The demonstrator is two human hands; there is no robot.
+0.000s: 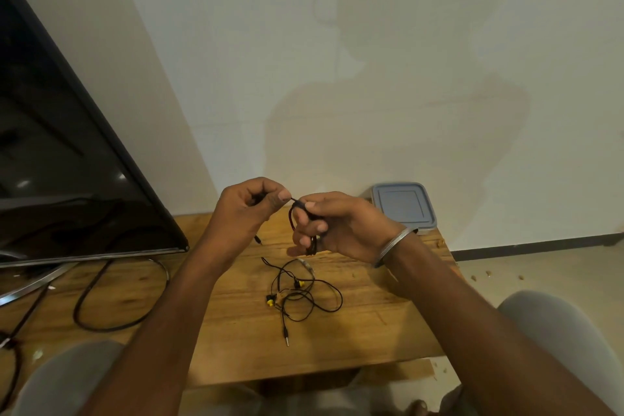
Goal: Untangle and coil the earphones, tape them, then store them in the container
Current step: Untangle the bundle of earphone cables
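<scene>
Both hands are raised above the wooden table (371,324). My right hand (332,226) holds a small coil of dark red-black earphone cable (291,218) wound round its fingers. My left hand (248,209) pinches the free end of that cable between thumb and forefinger, close to the right hand; a jack plug (258,240) dangles below it. A second pair of black earphones with yellow buds (297,294) lies tangled on the table beneath the hands. The container (403,208), with a grey-blue lid on, stands at the table's far right edge by the wall.
A large dark screen (67,159) leans at the left, with a thick black cable (118,297) looped on the table in front of it. A wall rises directly behind the table. Grey chair parts (557,338) show at the lower corners.
</scene>
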